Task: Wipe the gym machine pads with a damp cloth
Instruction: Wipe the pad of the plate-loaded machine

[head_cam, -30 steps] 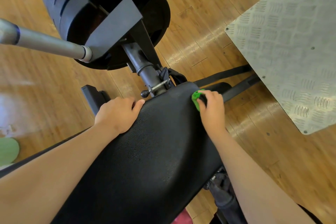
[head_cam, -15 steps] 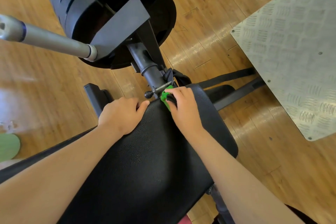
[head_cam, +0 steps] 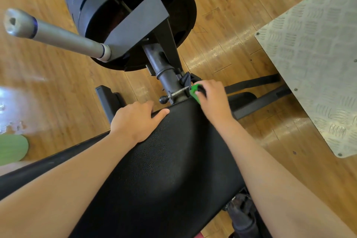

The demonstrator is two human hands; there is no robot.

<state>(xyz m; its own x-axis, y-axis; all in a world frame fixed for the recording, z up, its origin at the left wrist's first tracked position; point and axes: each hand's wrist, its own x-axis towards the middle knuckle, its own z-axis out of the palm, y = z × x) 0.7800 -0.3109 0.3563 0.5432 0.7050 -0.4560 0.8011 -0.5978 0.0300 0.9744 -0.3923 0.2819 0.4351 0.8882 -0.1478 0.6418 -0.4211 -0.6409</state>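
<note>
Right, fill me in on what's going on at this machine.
A person is cleaning the black pad of a gym machine. The right hand grips a green cloth at the pad's far edge, close to the metal post and its knob. The left hand rests on the pad's far left edge, steadying it. Weight plates sit just beyond.

Both bare arms stretched forward, hands near each other: left hand (head_cam: 135, 120) palm down, thumb out, resting on pad (head_cam: 173, 160); right hand (head_cam: 214, 98) curled, fingers gripping green cloth (head_cam: 193, 92).
</note>
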